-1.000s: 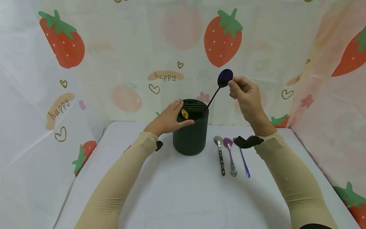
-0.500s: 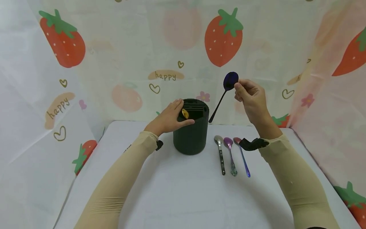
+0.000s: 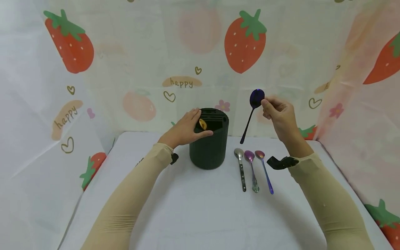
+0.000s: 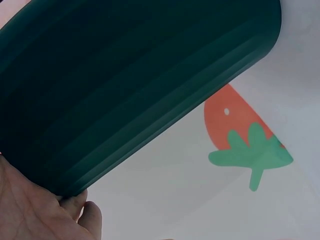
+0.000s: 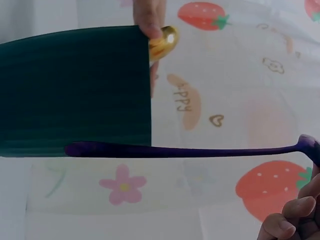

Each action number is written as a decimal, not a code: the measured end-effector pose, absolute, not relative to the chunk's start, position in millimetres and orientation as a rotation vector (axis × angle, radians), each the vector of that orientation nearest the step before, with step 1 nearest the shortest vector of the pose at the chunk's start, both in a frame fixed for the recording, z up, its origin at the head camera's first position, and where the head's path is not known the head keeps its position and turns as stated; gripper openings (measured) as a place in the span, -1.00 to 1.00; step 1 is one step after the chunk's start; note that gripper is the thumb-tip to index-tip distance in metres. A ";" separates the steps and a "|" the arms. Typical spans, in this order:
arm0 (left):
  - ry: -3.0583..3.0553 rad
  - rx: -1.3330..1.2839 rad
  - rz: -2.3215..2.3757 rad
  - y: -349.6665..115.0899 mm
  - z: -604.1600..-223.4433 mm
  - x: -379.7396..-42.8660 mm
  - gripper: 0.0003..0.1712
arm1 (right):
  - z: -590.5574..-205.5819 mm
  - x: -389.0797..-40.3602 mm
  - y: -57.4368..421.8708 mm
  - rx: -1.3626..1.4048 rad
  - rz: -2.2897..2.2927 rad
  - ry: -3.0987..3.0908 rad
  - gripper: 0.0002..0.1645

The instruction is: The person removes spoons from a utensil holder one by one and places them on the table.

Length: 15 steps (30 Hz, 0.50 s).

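Observation:
A dark green utensil holder (image 3: 207, 152) stands upright on the white table. My left hand (image 3: 184, 128) grips its rim from the left, thumb along the front edge and fingers toward the back. Inside, a gold spoon (image 3: 202, 124) shows its bowl at the opening; the right wrist view also has this gold bowl (image 5: 167, 42) by the left thumb. To the right of the holder, my right hand (image 3: 282, 114) pinches a dark blue-purple spoon (image 3: 257, 98) by its bowl. Its handle slants down to the left, apart from the holder and above the table.
On the table right of the holder lie a silver spoon (image 3: 239, 153) with a black handle, a purple spoon (image 3: 249, 156) with a greenish handle, and a reddish spoon (image 3: 260, 155) with a blue handle. A strawberry-print cloth (image 3: 140, 52) hangs behind.
The blue-purple spoon's handle tip has come away from the holder's right rim. My right hand has moved right and down with it. The left hand and holder stay put.

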<state>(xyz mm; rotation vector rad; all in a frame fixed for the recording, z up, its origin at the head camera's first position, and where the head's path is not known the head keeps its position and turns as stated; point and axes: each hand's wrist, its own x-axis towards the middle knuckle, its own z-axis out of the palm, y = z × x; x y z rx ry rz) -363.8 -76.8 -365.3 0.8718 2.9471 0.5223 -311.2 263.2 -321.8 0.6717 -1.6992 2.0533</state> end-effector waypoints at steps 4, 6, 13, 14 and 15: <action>2.948 0.875 0.516 -76.4 -366.9 -366.2 0.38 | -329.0 -312.0 269.5 0.661 2.069 -1.711 -0.77; 2.951 0.877 0.515 -76.3 -367.8 -367.2 0.38 | -332.7 -312.0 273.3 0.634 2.093 -1.714 -0.75; 2.956 0.879 0.512 -76.5 -368.9 -367.9 0.36 | -347.2 -309.9 292.4 0.448 2.127 -1.847 -0.74; 2.957 0.874 0.508 -76.8 -368.7 -367.5 0.36 | -348.8 -309.8 294.9 0.427 2.125 -1.864 -0.75; 2.956 0.873 0.506 -77.1 -368.5 -367.4 0.37 | -350.7 -310.0 297.4 0.411 2.121 -1.881 -0.75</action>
